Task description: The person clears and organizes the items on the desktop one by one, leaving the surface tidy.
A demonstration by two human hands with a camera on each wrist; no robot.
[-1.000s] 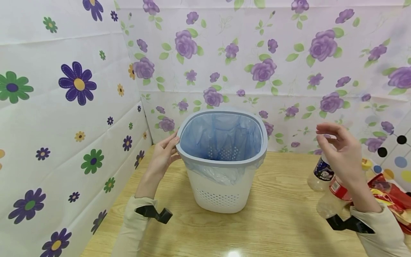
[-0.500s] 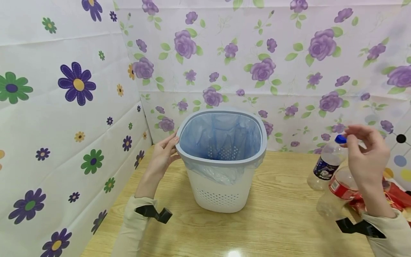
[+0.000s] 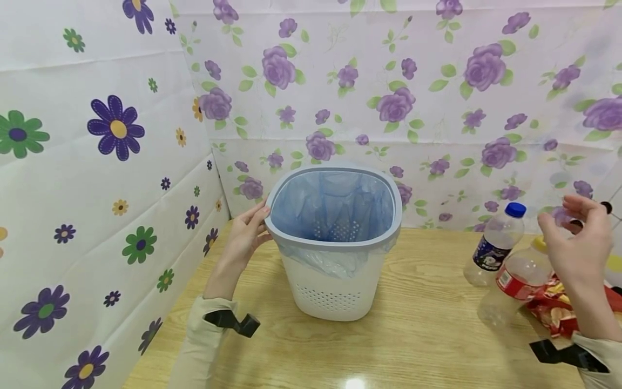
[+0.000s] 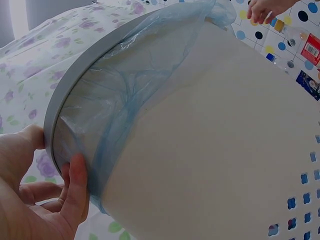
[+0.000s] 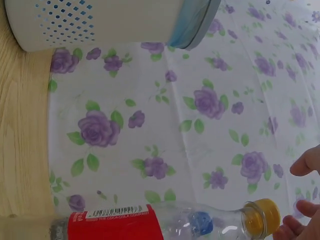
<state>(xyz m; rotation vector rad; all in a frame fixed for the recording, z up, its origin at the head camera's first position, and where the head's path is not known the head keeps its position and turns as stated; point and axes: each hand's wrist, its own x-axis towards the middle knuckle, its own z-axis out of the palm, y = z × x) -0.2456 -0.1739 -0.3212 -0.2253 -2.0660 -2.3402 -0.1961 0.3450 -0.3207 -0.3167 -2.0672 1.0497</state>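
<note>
A white trash bin [image 3: 328, 297] with a grey rim stands upright, lined with a thin blue plastic bag [image 3: 335, 205] folded over the rim. My left hand [image 3: 243, 237] grips the rim's left side; in the left wrist view the thumb [image 4: 32, 136] lies against the rim and the fingers press the bag below it. My right hand [image 3: 580, 237] hovers at the right, fingers loosely bent, holding nothing. It is nearest a clear bottle [image 3: 522, 278] with a red label and yellow cap. Behind that bottle stands another clear bottle [image 3: 491, 251] with a dark blue label and blue cap.
Red and yellow snack packaging [image 3: 559, 308] lies behind the bottles at the right, partly hidden by my right forearm. The wooden table [image 3: 418, 335] meets flower-printed sheets [image 3: 359, 108] at the back and left.
My right hand has moved right and slightly down, away from above the blue-capped bottle, uncovering both caps. My left hand and the bin have stayed in place.
</note>
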